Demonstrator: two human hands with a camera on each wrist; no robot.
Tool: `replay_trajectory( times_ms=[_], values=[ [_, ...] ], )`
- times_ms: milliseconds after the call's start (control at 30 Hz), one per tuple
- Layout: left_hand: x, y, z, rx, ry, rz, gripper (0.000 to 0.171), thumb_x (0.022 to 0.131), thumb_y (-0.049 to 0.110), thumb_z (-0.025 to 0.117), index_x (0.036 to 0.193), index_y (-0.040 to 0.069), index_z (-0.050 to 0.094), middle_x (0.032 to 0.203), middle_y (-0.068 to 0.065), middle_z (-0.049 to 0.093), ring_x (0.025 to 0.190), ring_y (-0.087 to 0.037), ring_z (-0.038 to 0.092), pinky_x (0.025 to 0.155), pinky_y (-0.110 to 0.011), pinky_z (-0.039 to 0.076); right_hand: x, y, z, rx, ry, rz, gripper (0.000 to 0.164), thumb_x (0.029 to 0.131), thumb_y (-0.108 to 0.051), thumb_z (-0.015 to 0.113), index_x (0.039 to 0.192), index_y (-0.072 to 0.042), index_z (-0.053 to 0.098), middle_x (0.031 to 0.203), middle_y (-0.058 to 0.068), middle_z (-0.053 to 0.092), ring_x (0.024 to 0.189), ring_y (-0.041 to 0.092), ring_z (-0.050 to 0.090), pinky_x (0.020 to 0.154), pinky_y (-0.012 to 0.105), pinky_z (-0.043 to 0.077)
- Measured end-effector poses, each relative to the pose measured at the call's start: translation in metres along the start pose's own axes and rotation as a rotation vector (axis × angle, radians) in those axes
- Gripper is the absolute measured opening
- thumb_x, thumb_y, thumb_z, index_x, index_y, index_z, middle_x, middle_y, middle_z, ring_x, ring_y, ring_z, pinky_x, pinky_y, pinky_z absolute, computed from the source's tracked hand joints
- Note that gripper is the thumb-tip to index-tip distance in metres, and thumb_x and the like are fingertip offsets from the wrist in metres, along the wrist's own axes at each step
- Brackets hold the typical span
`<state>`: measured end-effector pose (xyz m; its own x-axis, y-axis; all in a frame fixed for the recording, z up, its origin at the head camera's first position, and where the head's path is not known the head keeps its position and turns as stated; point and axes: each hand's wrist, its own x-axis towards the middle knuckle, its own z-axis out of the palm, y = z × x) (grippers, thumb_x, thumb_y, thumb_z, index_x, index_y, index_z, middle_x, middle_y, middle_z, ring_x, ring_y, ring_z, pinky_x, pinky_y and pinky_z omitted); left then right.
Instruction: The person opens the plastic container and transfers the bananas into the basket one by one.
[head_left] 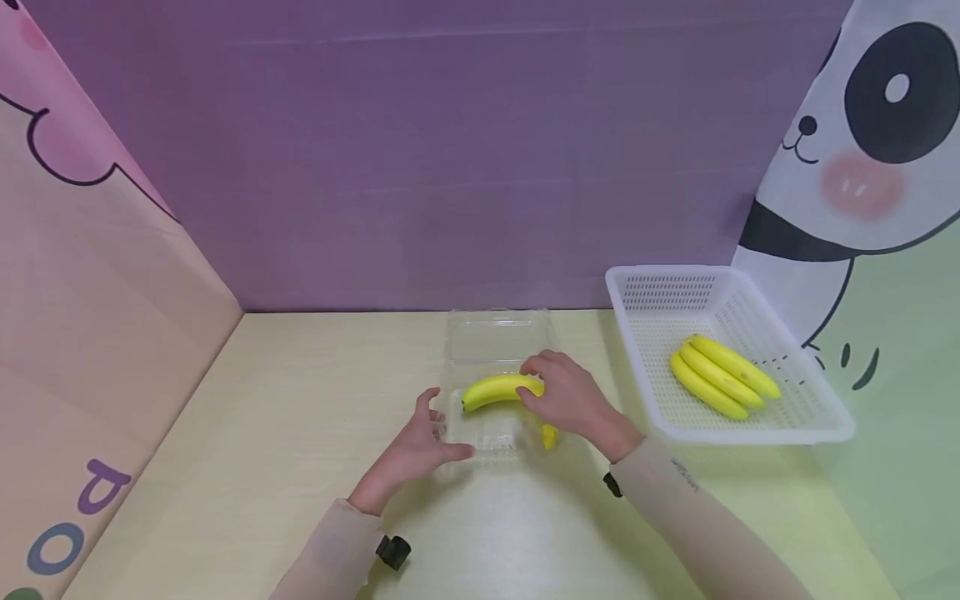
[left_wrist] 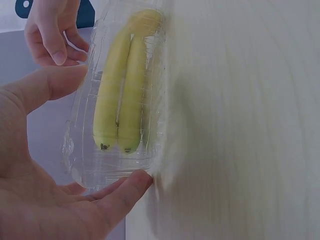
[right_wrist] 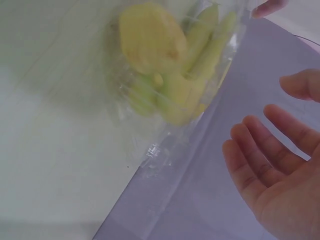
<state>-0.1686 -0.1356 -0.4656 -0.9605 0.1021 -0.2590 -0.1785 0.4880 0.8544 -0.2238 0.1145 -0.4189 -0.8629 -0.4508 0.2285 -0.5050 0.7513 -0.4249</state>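
A clear plastic clamshell box lies on the table, lid folded back. My left hand holds its left end, thumb and fingers spread round the walls. Two bananas lie side by side inside, as the left wrist view shows. At their far end a rounded yellow piece with brownish specks shows through the plastic. My right hand hovers over the box's right end, fingers loosely bent and holding nothing. It hides part of the banana in the head view.
A white perforated basket stands on the right, with several bananas inside. Behind the table hangs a purple backdrop. Printed cloths border the left and right sides.
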Motion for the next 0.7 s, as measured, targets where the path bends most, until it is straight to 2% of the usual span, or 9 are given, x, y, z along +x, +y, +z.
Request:
replay_trajectory(
  times_ms=[400,700],
  values=[
    [-0.001,-0.001,-0.001,-0.009,0.0,0.009,0.113,0.078,0.025,0.088,0.159,0.012,0.011,0.142,-0.023,0.048,0.123,-0.036,0.054,0.096,-0.052,0.046,0.014,0.003,0.016,0.019,-0.043,0.031,0.026,0.092,-0.024,0.067,0.11,-0.006,0.072,0.109,0.006,0.067,0.107,0.027,0.061,0.088,0.044,0.053],
    [-0.001,-0.001,0.0,-0.015,-0.001,0.006,0.112,0.078,0.024,0.088,0.159,0.012,0.012,0.143,-0.023,0.048,0.123,-0.037,0.054,0.094,-0.051,0.047,0.022,0.006,0.029,-0.051,-0.084,0.033,0.024,0.092,-0.024,0.07,0.109,-0.008,0.072,0.103,0.005,0.066,0.099,0.026,0.059,0.082,0.042,0.053]
  ],
)
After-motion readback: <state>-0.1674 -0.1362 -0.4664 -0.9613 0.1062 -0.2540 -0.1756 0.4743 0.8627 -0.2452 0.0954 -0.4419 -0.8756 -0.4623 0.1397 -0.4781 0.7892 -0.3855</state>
